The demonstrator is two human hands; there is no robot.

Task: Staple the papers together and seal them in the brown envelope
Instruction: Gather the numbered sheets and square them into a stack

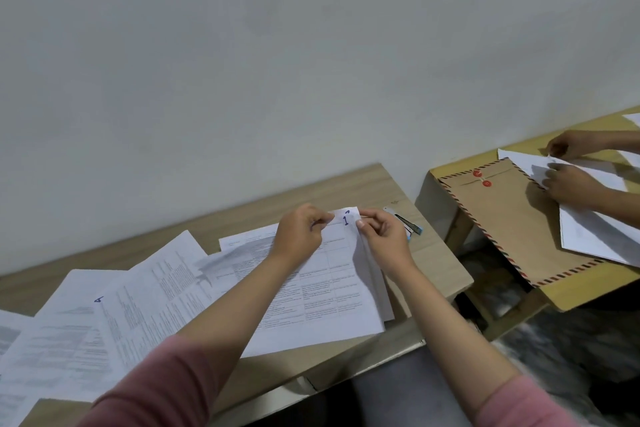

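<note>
Two hands meet at the far corner of the stack (322,284): your left hand (300,236) and right hand (382,236) each pinch it there, likely squaring the sheets for a staple. The stapler (405,224) lies just right of your right hand, within easy reach. Loose sheets (104,322) crowd the left. The envelope (512,218) sits well right on another table (571,291), where another person's hands (571,180) handle paper.
</note>
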